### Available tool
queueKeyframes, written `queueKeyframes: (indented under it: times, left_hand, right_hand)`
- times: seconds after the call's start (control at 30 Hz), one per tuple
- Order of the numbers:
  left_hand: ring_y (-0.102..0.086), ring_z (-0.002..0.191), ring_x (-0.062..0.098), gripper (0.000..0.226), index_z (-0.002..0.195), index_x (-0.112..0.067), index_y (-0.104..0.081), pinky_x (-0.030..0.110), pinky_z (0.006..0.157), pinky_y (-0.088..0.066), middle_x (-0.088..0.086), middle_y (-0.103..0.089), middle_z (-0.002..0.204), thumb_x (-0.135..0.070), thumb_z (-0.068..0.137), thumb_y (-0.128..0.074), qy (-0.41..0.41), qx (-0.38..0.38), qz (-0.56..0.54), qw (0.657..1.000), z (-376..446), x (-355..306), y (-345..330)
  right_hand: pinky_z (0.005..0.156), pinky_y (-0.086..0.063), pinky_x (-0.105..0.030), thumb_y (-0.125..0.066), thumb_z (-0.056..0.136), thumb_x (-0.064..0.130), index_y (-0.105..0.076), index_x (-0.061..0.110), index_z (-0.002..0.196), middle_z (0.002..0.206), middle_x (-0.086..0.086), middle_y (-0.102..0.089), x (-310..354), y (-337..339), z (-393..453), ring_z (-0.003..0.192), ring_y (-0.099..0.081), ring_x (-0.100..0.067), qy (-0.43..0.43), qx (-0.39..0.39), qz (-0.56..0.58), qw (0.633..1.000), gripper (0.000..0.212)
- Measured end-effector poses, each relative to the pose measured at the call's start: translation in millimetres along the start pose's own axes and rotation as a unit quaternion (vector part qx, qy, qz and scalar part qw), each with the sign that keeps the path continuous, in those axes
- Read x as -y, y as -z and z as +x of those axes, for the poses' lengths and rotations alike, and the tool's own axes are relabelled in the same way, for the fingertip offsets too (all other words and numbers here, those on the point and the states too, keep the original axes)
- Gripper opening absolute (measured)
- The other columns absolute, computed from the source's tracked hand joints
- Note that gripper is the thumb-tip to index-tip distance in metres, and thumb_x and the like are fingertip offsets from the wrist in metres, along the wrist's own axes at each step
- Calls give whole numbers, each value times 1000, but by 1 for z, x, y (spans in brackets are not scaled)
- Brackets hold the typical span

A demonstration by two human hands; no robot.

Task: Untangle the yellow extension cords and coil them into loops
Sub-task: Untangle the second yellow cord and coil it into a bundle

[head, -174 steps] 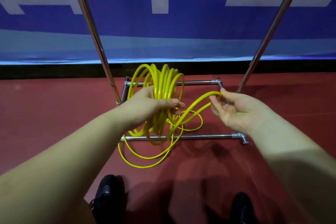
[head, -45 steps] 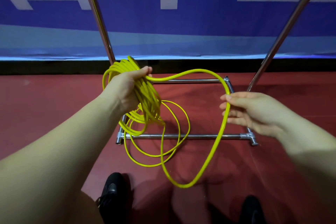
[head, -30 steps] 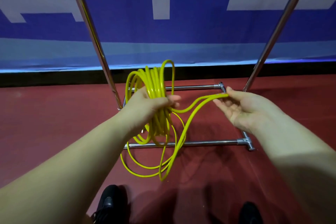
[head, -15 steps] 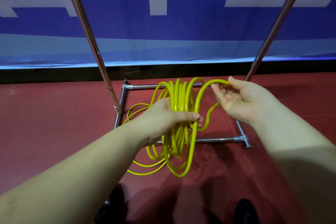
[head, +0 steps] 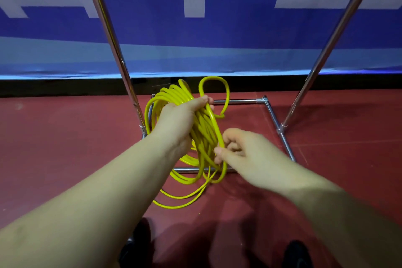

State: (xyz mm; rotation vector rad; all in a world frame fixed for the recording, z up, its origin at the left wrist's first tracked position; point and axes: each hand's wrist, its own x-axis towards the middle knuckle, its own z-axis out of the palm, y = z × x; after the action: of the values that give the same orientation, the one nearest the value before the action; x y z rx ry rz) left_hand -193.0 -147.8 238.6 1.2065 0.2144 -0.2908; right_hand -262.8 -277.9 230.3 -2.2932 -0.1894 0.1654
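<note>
My left hand (head: 181,122) grips a thick bundle of yellow cord loops (head: 204,135) held upright in front of me, fingers curled over its top. One small loop of the yellow cord (head: 225,93) sticks up above those fingers. My right hand (head: 241,150) sits at the bundle's right lower side and pinches a strand between thumb and curled fingers. A couple of slack turns of the cord (head: 182,201) hang down onto the red floor below both hands.
A chrome rack base (head: 274,119) lies on the red floor under the cord, with two slanted chrome poles (head: 113,50) rising left and right. A blue banner wall (head: 239,28) stands behind. My black shoes (head: 139,243) show at the bottom.
My right hand has dropped from the top right of the bundle to its lower right side and now pinches a strand. The last loop has joined the bundle in my left hand.
</note>
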Motion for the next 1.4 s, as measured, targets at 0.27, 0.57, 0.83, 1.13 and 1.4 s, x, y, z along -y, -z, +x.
queueKeyframes:
  times: [0.27, 0.57, 0.83, 1.13, 1.4]
  left_hand:
    - [-63, 51, 12, 11, 83, 0, -66, 23, 50, -52, 3, -66, 60, -7, 88, -60, -3, -53, -65, 996, 11, -19, 20]
    - [-55, 48, 9, 24, 69, -11, -59, 21, 49, -49, -3, -59, 58, -19, 91, -57, 19, -6, -15, 1000, 12, -22, 33]
    - [-45, 44, 12, 22, 65, -15, -50, 20, 49, -45, -1, -43, 53, -32, 75, -59, 103, 144, 32, 984, 0, -21, 33]
    - [-49, 48, 17, 46, 67, -12, -58, 25, 54, -44, 3, -48, 55, -57, 73, -56, 155, 192, 108, 963, -3, -5, 17]
    - [-57, 59, 25, 35, 72, -7, -62, 36, 69, -51, 10, -59, 64, -39, 87, -59, 106, 96, 121, 982, 5, 7, 12]
  right_hand:
    - [84, -48, -34, -49, 93, 18, -40, 31, 84, 96, 4, -65, -22, 0, -4, 87, -62, -15, -29, 175, -95, 979, 18]
    - [75, -52, -40, -44, 95, 13, -40, 52, 127, 71, 9, -61, -20, 37, 9, 67, -59, -17, 34, -133, -40, 990, 51]
    - [46, -51, -21, -48, 96, 17, -63, 27, 110, 66, 3, -55, -7, 39, 14, 43, -45, -3, -109, -210, 269, 934, 23]
    - [60, -44, -18, -42, 94, 2, -54, 26, 124, 69, 8, -56, 13, 25, 12, 53, -52, 0, -69, -18, 375, 924, 41]
    - [52, -50, -22, -70, 79, 12, -60, 12, 82, 69, -12, -65, 16, 2, 10, 54, -57, -11, -47, -89, 264, 959, 11]
